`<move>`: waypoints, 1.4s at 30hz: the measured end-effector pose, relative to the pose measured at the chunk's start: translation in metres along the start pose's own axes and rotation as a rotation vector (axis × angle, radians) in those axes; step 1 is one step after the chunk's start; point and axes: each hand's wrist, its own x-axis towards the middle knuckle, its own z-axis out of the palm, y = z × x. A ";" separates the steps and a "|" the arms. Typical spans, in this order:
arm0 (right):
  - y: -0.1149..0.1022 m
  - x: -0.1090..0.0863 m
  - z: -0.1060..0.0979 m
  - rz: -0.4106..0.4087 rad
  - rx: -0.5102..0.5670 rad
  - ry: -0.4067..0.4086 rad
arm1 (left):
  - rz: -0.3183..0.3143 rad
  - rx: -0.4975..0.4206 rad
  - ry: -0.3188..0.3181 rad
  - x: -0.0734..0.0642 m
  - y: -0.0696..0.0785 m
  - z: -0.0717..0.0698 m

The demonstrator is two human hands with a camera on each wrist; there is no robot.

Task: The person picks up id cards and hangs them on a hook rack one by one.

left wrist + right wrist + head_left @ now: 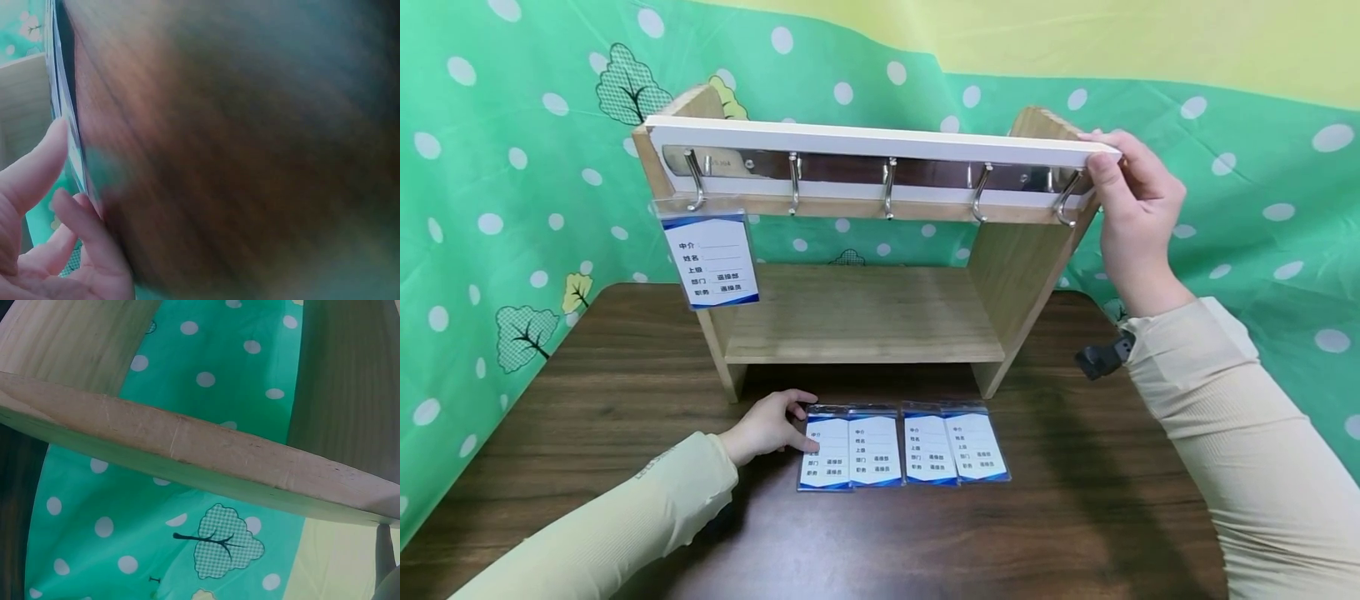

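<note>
At the top right corner of the wooden shelf (865,312), my right hand (1142,187) grips the end of the white hook rail (850,136), thumb in front and fingers over the top. Below, my left hand (767,429) reaches the leftmost badge (827,457) on the table. Its thumb touches the badge's left side, and the fingers are spread near the top edge. In the left wrist view the badges (65,94) appear nearly edge-on beside the thumb (40,162). Another badge (718,262) hangs from the leftmost hook (695,179).
More badges (932,446) in clear sleeves lie in a row on the dark wood table (925,542), in front of the shelf. Several metal hooks line the rail. A green dotted curtain (490,167) hangs behind. The shelf's side panel (187,440) crosses the right wrist view.
</note>
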 end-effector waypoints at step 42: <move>0.001 0.000 0.000 -0.007 0.019 0.008 | 0.015 -0.308 0.024 -0.005 -0.006 -0.006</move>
